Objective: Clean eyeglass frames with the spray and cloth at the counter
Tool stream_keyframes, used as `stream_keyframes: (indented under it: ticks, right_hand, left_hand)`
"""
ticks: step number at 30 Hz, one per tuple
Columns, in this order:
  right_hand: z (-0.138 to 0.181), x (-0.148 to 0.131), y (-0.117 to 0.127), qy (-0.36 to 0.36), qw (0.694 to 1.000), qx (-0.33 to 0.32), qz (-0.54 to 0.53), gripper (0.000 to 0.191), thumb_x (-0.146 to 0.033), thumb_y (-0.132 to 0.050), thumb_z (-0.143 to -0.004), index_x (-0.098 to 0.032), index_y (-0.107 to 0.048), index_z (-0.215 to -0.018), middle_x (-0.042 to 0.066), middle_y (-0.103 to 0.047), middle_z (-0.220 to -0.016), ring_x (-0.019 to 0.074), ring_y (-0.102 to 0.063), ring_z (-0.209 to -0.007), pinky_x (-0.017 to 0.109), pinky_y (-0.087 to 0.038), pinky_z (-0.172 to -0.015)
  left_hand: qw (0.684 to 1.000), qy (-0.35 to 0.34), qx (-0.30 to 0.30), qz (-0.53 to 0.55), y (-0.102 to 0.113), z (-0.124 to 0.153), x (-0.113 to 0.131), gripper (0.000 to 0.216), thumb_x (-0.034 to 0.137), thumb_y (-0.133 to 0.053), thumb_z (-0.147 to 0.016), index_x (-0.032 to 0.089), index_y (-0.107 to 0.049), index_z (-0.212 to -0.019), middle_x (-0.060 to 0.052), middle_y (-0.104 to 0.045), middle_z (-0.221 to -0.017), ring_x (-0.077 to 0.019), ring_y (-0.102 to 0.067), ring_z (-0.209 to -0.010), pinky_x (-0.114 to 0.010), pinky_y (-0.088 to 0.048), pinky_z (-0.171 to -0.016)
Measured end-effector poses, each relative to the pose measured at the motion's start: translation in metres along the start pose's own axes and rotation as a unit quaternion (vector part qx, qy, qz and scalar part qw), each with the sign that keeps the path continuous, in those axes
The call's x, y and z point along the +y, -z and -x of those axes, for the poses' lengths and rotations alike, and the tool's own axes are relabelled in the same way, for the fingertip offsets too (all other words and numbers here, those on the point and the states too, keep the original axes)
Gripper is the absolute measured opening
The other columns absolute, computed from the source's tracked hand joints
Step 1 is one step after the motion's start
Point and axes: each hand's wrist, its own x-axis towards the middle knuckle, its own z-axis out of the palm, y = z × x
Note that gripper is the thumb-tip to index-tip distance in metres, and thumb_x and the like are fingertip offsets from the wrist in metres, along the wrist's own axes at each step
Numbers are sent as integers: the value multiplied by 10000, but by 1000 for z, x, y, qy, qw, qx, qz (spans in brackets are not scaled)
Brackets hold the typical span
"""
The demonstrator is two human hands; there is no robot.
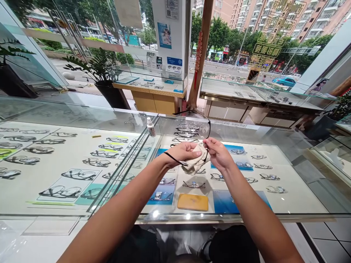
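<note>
While both hands (222, 155) pinch glasses (206, 156) and cloth (194, 168), temples (172, 158) point left; the front's (210, 129) long axis runs forward.

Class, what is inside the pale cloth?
Part of a pair of glasses seems tucked there: its dark side arms show outside the cloth, but whatever the folds and left hand cover cannot be seen.

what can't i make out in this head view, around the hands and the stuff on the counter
- Lenses of the held glasses: head view, partly hidden by the cloth and fingers.
- Left hand's fingertips under the cloth: head view, hidden by the cloth.
- Print on the white bottle: head view, too small to read.
- Both upper arms: head view, cut off by the bottom edge.
</note>
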Motion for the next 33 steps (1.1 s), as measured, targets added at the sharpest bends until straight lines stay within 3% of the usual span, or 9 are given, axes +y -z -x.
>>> stream_keyframes:
  ticks: [6, 12, 17, 22, 28, 33]
  right_hand:
    - [0, 5, -3, 20, 1000, 15, -15, 423, -513, -1018, -586, -219, -794, -793, -8, -634, -744, 122, -445, -645, 270, -379, -615]
    - [1, 6, -4, 45, 998, 40, -7, 414, -511, -1011, -594, -219, -789, -785, 0, -667, -792, 129, -462, -667, 278, -390, -631]
    - [4, 3, -9, 26, 998, 42, -32, 424, -491, -1029, -571, -211, -784, -774, -8, -660, -758, 130, -494, -666, 264, -396, -614]
    - [5, 5, -12, 17, 998, 34, -49, 418, -485, -1026, -585, -213, -784, -792, -18, -644, -730, 134, -503, -650, 272, -411, -612]
    - [2, 9, -10, 29, 999, 35, -30, 421, -518, -1012, -595, -216, -794, -791, 6, -721, -832, 138, -512, -687, 278, -428, -657]
    - [4, 7, -14, 32, 999, 16, -19, 408, -517, -1016, -595, -212, -807, -768, 16, -738, -818, 149, -570, -734, 278, -465, -724]
  left_hand:
    - [998, 1, 51, 34, -12, -1, -4, 522, 434, -993, -663, 119, -683, -942, -16, -674, -767, -102, -588, -607, -202, -426, -549]
    - [997, 30, 46, 46, -6, -4, -12, 471, 475, -956, -723, 119, -648, -749, -10, -620, -625, -81, -520, -506, -194, -367, -481]
    - [997, 20, 10, 77, -6, -7, -15, 451, 443, -966, -719, 95, -712, -853, -62, -707, -728, -116, -611, -556, -215, -452, -528]
    - [995, -33, 49, 78, -15, -7, -15, 474, 450, -966, -720, 108, -704, -917, -31, -697, -729, -102, -599, -556, -205, -460, -539]
    - [994, -65, 90, 20, -16, -8, -17, 508, 596, -837, -835, 117, -674, -788, -36, -657, -653, -93, -540, -497, -206, -398, -479]
    - [992, -62, 88, 63, -10, -9, -16, 455, 484, -929, -767, 110, -723, -923, -40, -694, -728, -112, -606, -581, -205, -456, -549]
